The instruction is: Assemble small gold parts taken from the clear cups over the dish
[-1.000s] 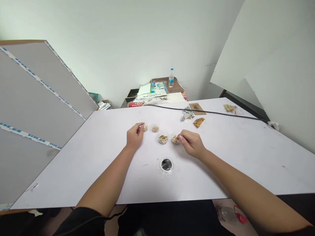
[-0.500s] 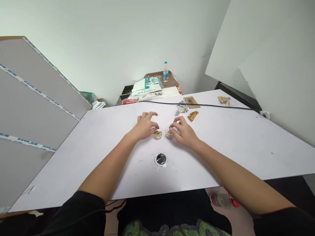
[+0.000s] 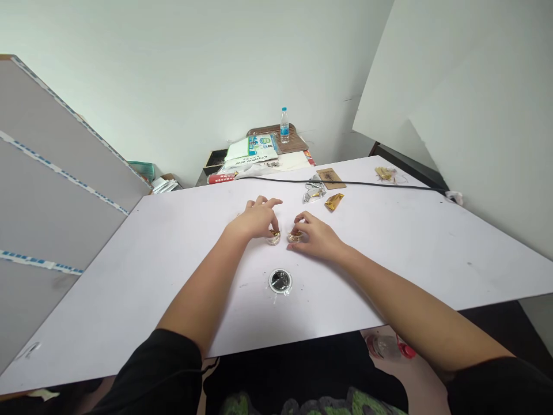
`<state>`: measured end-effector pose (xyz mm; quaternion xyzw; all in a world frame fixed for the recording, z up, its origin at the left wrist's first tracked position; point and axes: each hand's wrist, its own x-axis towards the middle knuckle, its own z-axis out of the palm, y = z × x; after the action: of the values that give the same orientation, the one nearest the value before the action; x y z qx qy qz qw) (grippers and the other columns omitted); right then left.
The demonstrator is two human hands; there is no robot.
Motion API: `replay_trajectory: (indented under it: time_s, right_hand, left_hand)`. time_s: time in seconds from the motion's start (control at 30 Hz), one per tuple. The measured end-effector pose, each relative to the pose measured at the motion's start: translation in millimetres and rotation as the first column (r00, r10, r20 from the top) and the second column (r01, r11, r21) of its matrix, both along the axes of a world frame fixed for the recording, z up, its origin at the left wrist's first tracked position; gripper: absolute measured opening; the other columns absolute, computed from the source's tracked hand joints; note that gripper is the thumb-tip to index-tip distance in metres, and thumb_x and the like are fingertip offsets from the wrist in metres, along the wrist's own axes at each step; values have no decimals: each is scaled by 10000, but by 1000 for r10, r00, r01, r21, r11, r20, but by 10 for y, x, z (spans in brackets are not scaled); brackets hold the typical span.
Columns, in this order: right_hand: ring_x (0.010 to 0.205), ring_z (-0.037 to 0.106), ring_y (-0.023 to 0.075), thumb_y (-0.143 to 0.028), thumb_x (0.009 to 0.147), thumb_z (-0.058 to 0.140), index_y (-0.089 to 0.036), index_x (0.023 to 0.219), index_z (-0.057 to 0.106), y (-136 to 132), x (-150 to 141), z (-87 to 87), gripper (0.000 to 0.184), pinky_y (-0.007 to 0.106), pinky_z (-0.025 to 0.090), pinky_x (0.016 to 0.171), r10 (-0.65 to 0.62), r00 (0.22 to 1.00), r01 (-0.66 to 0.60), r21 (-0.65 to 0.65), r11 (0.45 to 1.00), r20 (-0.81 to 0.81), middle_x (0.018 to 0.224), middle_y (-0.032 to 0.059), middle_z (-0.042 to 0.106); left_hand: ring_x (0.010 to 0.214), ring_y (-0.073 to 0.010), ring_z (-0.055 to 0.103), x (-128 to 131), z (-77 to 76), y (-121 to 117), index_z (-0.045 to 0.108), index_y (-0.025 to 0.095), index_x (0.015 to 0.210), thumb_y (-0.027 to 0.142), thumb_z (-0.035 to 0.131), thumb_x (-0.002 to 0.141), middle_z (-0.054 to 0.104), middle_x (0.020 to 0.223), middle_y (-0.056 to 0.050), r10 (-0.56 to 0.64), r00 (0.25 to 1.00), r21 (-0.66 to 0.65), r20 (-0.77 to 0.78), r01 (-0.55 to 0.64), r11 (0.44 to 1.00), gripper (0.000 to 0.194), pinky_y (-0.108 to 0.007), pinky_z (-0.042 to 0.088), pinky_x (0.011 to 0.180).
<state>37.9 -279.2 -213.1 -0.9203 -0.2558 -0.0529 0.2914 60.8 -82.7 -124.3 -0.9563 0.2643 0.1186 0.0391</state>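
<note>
Two small clear cups with tiny gold pieces stand side by side on the white table. My left hand (image 3: 257,220) is over the left cup (image 3: 273,241). Its thumb and forefinger dip together into the gold pieces (image 3: 275,233), while the other fingers stretch forward; whatever is between the tips is hidden. My right hand (image 3: 317,236) curls around the right cup (image 3: 294,237), thumb low on the near side and fingers on the far side, partly covering it.
A round cable hole (image 3: 280,280) with tape sits nearer me. Behind the cups lie a gold packet (image 3: 334,201), a silver packet (image 3: 314,193) and a brown card (image 3: 332,178). A black cable (image 3: 367,184) crosses the table. Farther back stands a water bottle (image 3: 284,127).
My left thumb and forefinger have moved down into the left cup. My right hand has shifted from pinching above its cup to curling around it, thumb lowered. The view has turned slightly.
</note>
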Motion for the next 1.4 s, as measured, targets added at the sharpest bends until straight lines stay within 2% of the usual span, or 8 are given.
replay_trajectory:
  time_s: [0.4,0.67,0.77,0.9,1.03,1.17,1.27,1.4]
  right_hand:
    - [870,599,179,-400,748,768,-218,868,659,-8,14,-29,243,319,454,676,4,1000,-4,-8,1000,10,1082,31,578]
    - [1110,534,293,-473,640,844,-204,872,576,-45,15,57,445,438,495,870,65,986,-77,75,994,155,1246,102,547]
    - [1096,526,298,-473,684,819,-205,865,512,-39,19,72,447,476,468,921,38,948,-104,194,976,316,1194,114,589]
    - [883,593,221,-349,857,676,-221,991,546,-15,-1,90,226,395,509,780,-13,867,-211,390,896,497,951,69,647]
    - [735,606,171,-288,908,604,-240,1048,601,-16,-23,119,148,349,531,681,-66,848,-229,476,849,525,869,46,660]
    - [704,621,163,-283,900,618,-248,979,672,-48,-5,121,102,336,543,637,-85,845,-223,493,841,527,848,51,672]
    - [720,638,167,-273,892,630,-254,923,704,-69,12,114,82,330,550,637,-71,850,-231,490,840,522,833,53,678]
    - [715,655,163,-234,896,622,-259,880,712,-77,9,125,94,323,558,630,-43,846,-268,495,827,531,811,44,695]
  left_hand:
    - [1297,-307,368,94,-107,-24,777,230,779,98,632,754,455,1487,-17,-121,993,-14,-1,121,993,198,-438,361,1008]
    - [1276,-264,412,158,-13,203,756,226,792,196,647,803,533,1387,-20,-134,990,-291,-36,117,949,113,-407,399,1030]
    - [1240,-258,454,152,21,231,742,222,827,261,649,832,581,1313,-33,-195,981,-444,16,182,877,101,-439,383,1062]
    - [1224,-232,495,67,39,108,742,226,864,287,659,842,583,1276,-45,-223,973,-654,54,203,729,105,-436,385,1083]
    - [1162,-216,558,-21,3,-59,751,198,866,293,711,798,572,1246,-73,-165,982,-848,-93,9,530,123,-414,445,1038]
    - [990,-196,623,-38,-61,-132,753,146,806,276,790,701,598,1211,-108,-186,913,-889,-363,-279,363,171,-418,509,935]
    - [983,-200,630,-35,-94,-141,752,129,761,259,835,638,636,1161,-115,-237,837,-854,-493,-413,318,198,-421,499,951]
    - [971,-190,636,-45,-105,-145,750,126,739,227,850,615,659,1119,-105,-260,813,-845,-521,-449,289,188,-407,495,958]
